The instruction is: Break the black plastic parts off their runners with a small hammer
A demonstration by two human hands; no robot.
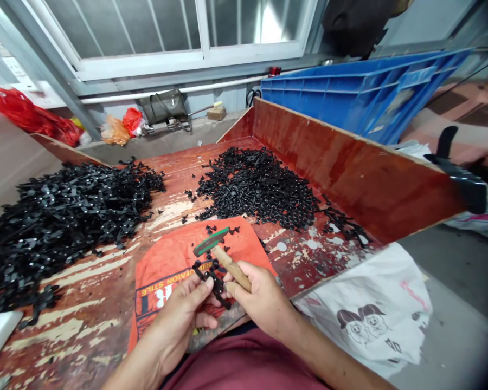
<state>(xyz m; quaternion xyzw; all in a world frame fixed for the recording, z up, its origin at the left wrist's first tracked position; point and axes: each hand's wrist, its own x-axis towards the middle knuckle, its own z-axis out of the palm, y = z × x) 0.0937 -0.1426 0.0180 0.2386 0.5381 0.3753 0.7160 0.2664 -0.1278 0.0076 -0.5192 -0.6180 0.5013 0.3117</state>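
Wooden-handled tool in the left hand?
No, the right hand grips the wooden-handled tool, while the left hand holds a black part.

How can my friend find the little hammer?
Start at the worn red table, then find the orange cloth on it. Over the cloth, the right hand holds the hammer. Its pale handle and green-edged head stand out among the black parts.

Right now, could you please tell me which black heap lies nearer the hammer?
The right heap, just beyond the orange cloth and beside the raised red board; the left heap lies farther from the hammer.
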